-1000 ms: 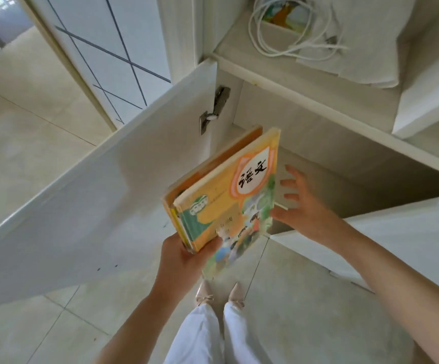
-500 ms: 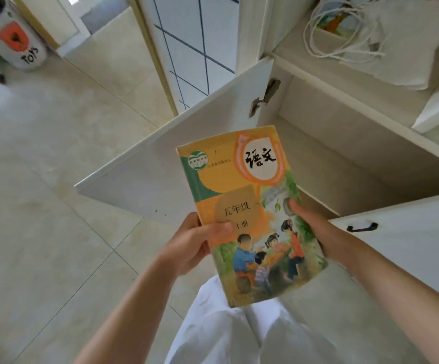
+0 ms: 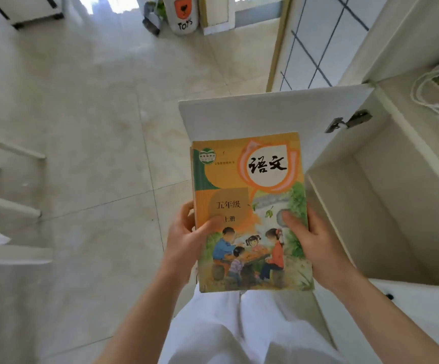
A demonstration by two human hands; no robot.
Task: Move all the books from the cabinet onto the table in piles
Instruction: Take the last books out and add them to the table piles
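Note:
I hold a small stack of books [image 3: 249, 195] flat in front of me, its top cover orange and green with a picture of children. My left hand [image 3: 186, 240] grips the stack's left edge, thumb on the cover. My right hand [image 3: 310, 240] grips the right edge, thumb on the cover too. The stack hangs above the floor, just left of the open cabinet [image 3: 386, 206]. The part of the lower cabinet compartment that I see holds no books. At the far left edge a pale surface [image 3: 8, 256] shows blurred; I cannot tell whether it is the table.
The white cabinet door [image 3: 265, 114] stands open behind the books. A second door with a dark handle [image 3: 423, 311] is open at the lower right. A white cable [image 3: 428, 98] lies on the upper shelf. A toys bin [image 3: 184, 14] stands far back on the tiled floor [image 3: 94, 114].
The view has swung left, away from the cabinet. The books went from upright to flat and face up, and my right hand, free a second ago, now grips their right edge.

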